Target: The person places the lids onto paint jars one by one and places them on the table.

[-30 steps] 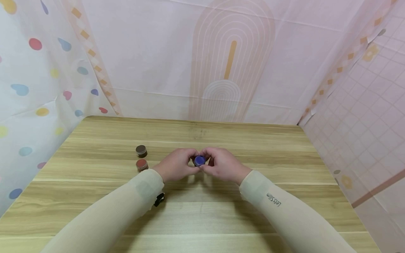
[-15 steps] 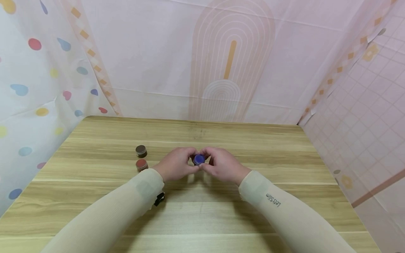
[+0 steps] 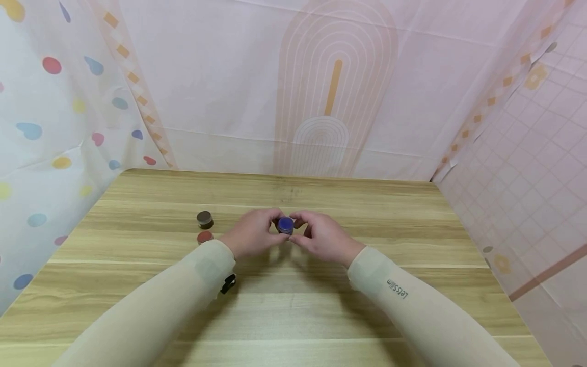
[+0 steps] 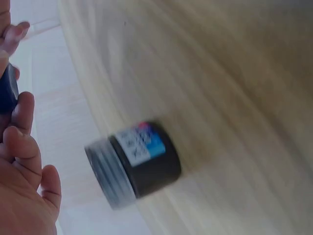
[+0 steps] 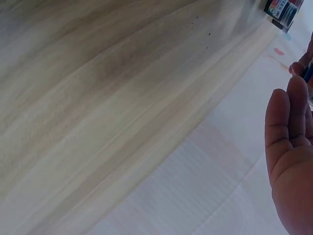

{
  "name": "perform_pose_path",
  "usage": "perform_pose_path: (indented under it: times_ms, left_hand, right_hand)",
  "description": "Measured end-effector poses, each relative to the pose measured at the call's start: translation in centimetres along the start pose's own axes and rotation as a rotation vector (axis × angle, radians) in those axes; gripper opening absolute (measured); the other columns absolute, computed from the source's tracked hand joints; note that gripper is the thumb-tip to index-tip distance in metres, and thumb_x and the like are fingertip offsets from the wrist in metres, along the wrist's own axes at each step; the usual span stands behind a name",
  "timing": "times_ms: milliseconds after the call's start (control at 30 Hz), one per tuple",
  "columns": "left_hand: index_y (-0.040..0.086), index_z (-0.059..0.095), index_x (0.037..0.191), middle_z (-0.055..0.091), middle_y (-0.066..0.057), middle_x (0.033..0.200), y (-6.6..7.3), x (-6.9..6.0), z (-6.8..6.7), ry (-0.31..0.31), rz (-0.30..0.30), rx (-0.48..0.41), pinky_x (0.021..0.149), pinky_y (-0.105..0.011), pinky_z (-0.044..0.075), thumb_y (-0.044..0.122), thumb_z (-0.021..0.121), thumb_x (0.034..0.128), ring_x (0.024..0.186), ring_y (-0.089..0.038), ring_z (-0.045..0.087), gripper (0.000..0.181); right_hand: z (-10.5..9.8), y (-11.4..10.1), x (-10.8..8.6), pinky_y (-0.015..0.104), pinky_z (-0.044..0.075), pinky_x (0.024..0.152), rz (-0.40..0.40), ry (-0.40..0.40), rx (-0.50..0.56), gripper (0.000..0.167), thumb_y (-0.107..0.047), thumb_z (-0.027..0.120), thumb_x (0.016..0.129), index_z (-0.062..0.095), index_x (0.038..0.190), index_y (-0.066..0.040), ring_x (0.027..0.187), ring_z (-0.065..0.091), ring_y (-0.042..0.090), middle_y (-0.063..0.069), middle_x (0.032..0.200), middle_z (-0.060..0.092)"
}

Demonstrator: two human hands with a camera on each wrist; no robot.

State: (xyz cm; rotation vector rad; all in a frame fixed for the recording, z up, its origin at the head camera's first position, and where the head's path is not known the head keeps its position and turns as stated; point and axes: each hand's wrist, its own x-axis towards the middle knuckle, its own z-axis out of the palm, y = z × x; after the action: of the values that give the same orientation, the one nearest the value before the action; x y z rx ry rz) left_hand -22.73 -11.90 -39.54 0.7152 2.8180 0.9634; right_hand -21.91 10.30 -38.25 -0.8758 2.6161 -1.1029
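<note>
A small paint jar with a blue lid [image 3: 286, 225] is between my hands, above the middle of the table. My left hand [image 3: 254, 232] pinches it with thumb and fingers from the left side. The right hand [image 3: 324, 237] is at its right, index finger apart from the lid and thumb tip close to the lower side; whether the thumb touches cannot be seen. In the left wrist view only a dark blue edge of this jar [image 4: 8, 88] shows past the left hand [image 4: 22, 181]. The right wrist view shows the right hand [image 5: 293, 147] with fingers fairly straight.
To the left on the wooden table [image 3: 293, 316] stand a jar with a dark brown lid [image 3: 205, 219] and, nearer, one with a red lid [image 3: 204, 237], partly covered by my left sleeve. Printed cloth [image 3: 220, 86] hangs behind and at both sides.
The blue-lidded jar has shifted slightly up and left with my left hand. The right fingers, earlier around the jar's side, have parted from it.
</note>
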Motion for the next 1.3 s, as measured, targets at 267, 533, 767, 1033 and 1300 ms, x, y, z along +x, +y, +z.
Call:
perform_pose_path:
  times_ms: [267,533,767,1033,1300]
  left_hand:
    - [0.017,0.071,0.116,0.074,0.002,0.098,-0.9,0.1,-1.7,0.004,-0.090,0.065,0.076,-0.034,0.051,0.033,0.080,0.0944,0.079,-0.014,0.062,0.029]
    - [0.020,0.070,0.116,0.071,-0.001,0.114,-2.4,0.2,-3.0,-0.007,-0.183,0.083,0.093,-0.045,0.053,0.038,0.078,0.0955,0.101,-0.021,0.066,0.028]
    - [0.018,0.067,0.115,0.073,-0.001,0.112,-3.3,0.2,-3.7,-0.024,-0.263,0.110,0.087,-0.041,0.052,0.038,0.074,0.0973,0.098,-0.022,0.065,0.027]
    - [0.010,0.066,0.124,0.075,-0.008,0.115,-4.7,0.6,-4.2,-0.054,-0.301,0.210,0.105,-0.057,0.043,0.035,0.072,0.0966,0.105,-0.029,0.069,0.037]
    - [0.007,0.068,0.121,0.076,-0.013,0.117,-5.3,0.8,-4.6,-0.096,-0.340,0.297,0.101,-0.058,0.040,0.034,0.076,0.0938,0.105,-0.031,0.069,0.039]
  right_hand:
    - [-0.5,0.7,-0.1,0.036,0.059,0.085,0.043,0.027,-0.054,0.051,-0.021,0.070,0.102,0.055,0.148,-0.003,0.098,0.070,0.020,0.017,0.132,0.069]
    - [-1.2,1.9,-0.2,0.046,0.056,0.099,0.077,0.121,-0.140,0.046,-0.024,0.068,0.103,0.060,0.143,-0.002,0.120,0.067,0.031,0.016,0.139,0.067]
    - [-1.8,3.1,-0.1,0.050,0.042,0.119,0.117,0.138,-0.189,0.051,-0.030,0.067,0.104,0.059,0.145,-0.002,0.142,0.054,0.035,0.016,0.149,0.060]
    - [-2.4,4.6,-0.3,0.050,0.037,0.124,0.149,0.145,-0.227,0.052,-0.031,0.065,0.104,0.057,0.146,-0.001,0.148,0.048,0.035,0.017,0.154,0.056]
    - [-2.4,5.2,-0.4,0.052,0.036,0.124,0.144,0.141,-0.253,0.051,-0.030,0.065,0.105,0.057,0.144,0.001,0.148,0.047,0.038,0.020,0.153,0.056]
